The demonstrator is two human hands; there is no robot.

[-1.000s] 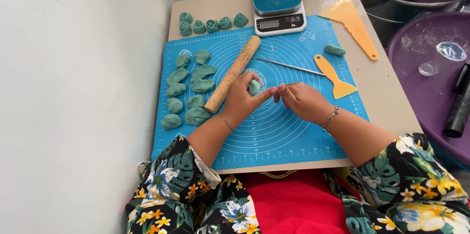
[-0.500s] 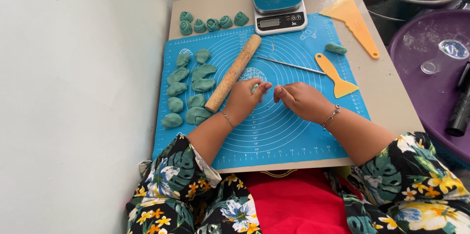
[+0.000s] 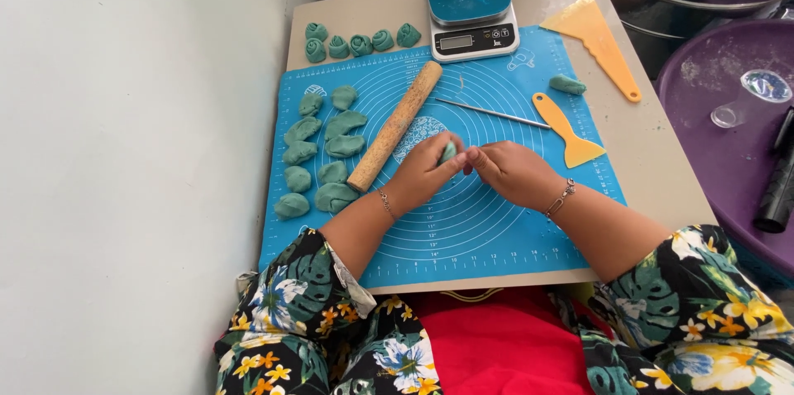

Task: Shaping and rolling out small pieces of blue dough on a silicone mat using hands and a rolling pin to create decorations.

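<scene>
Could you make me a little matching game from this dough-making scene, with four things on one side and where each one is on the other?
Things:
1. wooden rolling pin
2. small kitchen scale with a teal top
3. row of five rolled teal dough pieces
4. small teal dough piece being shaped

Places:
A. at the far edge of the blue silicone mat, near the middle
B. between the fingertips of the left hand and right hand
C. lying slantwise on the mat, beside the flat dough pieces
D. on the bare tabletop beyond the mat's far left corner

Pairs: 1-C, 2-A, 3-D, 4-B

hands (image 3: 475,170) now closed together, dough piece (image 3: 448,152) pinched
</scene>
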